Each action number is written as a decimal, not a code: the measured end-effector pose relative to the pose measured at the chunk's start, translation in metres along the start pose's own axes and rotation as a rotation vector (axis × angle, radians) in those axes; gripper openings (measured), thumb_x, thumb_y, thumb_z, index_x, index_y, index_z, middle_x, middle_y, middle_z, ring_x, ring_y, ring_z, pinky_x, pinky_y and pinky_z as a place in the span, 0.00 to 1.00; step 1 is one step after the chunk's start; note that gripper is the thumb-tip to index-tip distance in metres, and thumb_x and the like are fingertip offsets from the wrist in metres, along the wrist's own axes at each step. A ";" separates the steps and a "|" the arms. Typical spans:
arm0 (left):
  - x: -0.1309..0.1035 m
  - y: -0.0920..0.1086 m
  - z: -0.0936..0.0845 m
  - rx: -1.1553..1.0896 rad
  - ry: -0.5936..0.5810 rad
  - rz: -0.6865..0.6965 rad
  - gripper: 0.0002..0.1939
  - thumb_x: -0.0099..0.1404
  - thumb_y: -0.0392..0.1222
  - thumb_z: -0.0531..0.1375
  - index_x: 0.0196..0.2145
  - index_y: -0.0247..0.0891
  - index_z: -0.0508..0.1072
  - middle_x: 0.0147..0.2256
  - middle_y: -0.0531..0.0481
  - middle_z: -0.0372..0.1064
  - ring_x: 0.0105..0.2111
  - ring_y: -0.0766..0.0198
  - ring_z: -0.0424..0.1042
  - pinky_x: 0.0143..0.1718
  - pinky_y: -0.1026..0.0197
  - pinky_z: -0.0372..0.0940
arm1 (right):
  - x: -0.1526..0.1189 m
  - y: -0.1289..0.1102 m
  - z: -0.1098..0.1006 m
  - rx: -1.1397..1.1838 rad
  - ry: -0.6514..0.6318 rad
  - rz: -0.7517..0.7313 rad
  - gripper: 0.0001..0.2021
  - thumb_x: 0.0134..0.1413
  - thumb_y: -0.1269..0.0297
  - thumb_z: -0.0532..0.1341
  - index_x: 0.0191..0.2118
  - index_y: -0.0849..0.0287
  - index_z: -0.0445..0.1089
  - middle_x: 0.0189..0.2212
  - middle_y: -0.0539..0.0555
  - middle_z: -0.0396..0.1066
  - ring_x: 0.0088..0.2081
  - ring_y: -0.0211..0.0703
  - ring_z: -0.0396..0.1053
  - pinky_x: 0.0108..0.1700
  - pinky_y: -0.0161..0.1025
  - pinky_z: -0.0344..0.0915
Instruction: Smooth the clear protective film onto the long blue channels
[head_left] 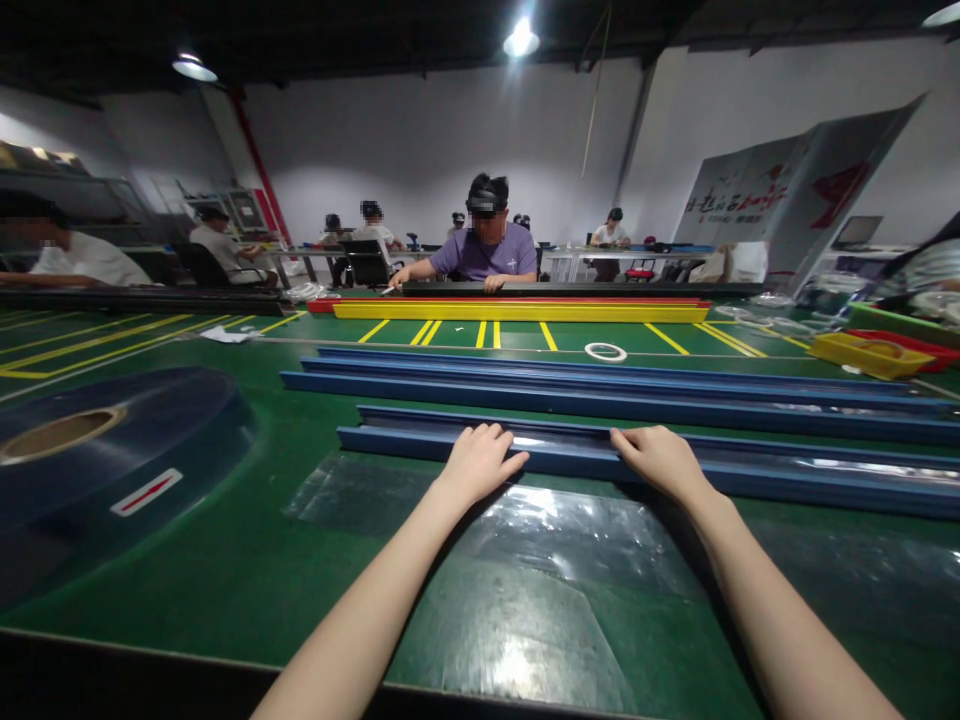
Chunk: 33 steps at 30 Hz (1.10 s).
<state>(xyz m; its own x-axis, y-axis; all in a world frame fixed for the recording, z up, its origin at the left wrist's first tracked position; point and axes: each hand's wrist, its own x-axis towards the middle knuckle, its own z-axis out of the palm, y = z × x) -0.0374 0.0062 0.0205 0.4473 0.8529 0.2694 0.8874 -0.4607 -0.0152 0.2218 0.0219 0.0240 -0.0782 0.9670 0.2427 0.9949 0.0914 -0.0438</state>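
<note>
A long blue channel lies crosswise in front of me, with a clear plastic strip showing inside its groove. Near its left end, my left hand has its fingers bent over the channel and its thumb stretched to the right. My right hand is closed at the channel further right, thumb and index finger close together at its upper edge; what lies under the fingertips is hidden. On the table between my arms and the channel is a flat, wide strip of clear film.
More blue channels lie beyond. A large roll of clear film stands at left. Further back are a white tape ring, yellow channel and yellow bin. A co-worker sits opposite, hands at a black profile.
</note>
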 end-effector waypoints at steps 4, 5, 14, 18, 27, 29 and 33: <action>0.000 -0.007 -0.005 0.003 -0.054 0.049 0.18 0.65 0.52 0.46 0.39 0.38 0.69 0.41 0.47 0.68 0.42 0.57 0.66 0.39 0.58 0.60 | 0.001 -0.006 -0.010 0.065 -0.153 -0.075 0.26 0.56 0.50 0.41 0.23 0.56 0.70 0.23 0.55 0.71 0.28 0.43 0.67 0.27 0.34 0.50; 0.000 -0.010 -0.005 0.007 -0.060 0.071 0.18 0.65 0.52 0.46 0.40 0.37 0.69 0.41 0.47 0.68 0.42 0.57 0.67 0.40 0.58 0.60 | 0.001 -0.009 -0.012 0.085 -0.175 -0.094 0.26 0.56 0.50 0.41 0.23 0.56 0.69 0.23 0.54 0.71 0.28 0.43 0.67 0.27 0.34 0.50; -0.007 -0.052 -0.007 0.055 -0.042 0.198 0.19 0.66 0.53 0.45 0.41 0.37 0.67 0.39 0.48 0.69 0.42 0.59 0.67 0.41 0.60 0.58 | 0.008 -0.043 -0.020 0.181 -0.300 -0.318 0.25 0.55 0.45 0.43 0.24 0.57 0.66 0.23 0.53 0.70 0.26 0.40 0.65 0.27 0.34 0.51; -0.012 -0.081 -0.012 0.045 -0.074 0.162 0.21 0.66 0.55 0.44 0.37 0.38 0.68 0.38 0.49 0.70 0.40 0.60 0.68 0.39 0.61 0.58 | 0.014 -0.058 -0.023 0.117 -0.337 -0.410 0.24 0.54 0.45 0.44 0.25 0.57 0.66 0.25 0.54 0.70 0.27 0.41 0.65 0.28 0.34 0.51; -0.037 -0.117 -0.008 0.022 -0.028 0.114 0.19 0.67 0.51 0.44 0.36 0.37 0.69 0.36 0.50 0.69 0.38 0.62 0.68 0.37 0.62 0.57 | 0.022 -0.090 -0.018 0.061 -0.350 -0.577 0.21 0.57 0.50 0.44 0.30 0.58 0.67 0.31 0.55 0.70 0.31 0.42 0.67 0.31 0.35 0.56; -0.043 -0.124 -0.008 0.024 -0.004 0.114 0.17 0.65 0.52 0.48 0.37 0.37 0.68 0.36 0.49 0.69 0.38 0.62 0.67 0.37 0.62 0.57 | 0.022 -0.096 -0.016 0.064 -0.334 -0.612 0.19 0.57 0.52 0.45 0.33 0.58 0.67 0.32 0.56 0.70 0.32 0.42 0.68 0.33 0.35 0.57; -0.050 -0.138 -0.017 -0.018 0.023 0.067 0.16 0.60 0.54 0.55 0.34 0.37 0.66 0.35 0.50 0.66 0.36 0.63 0.66 0.36 0.63 0.57 | 0.024 -0.104 -0.013 0.116 -0.313 -0.651 0.16 0.56 0.52 0.48 0.36 0.57 0.66 0.34 0.56 0.69 0.34 0.43 0.67 0.34 0.36 0.59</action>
<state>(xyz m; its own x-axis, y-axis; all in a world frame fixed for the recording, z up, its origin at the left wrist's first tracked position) -0.1844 0.0227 0.0253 0.5028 0.8143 0.2901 0.8534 -0.5211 -0.0165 0.1172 0.0322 0.0469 -0.6832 0.7295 -0.0327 0.7289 0.6785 -0.0918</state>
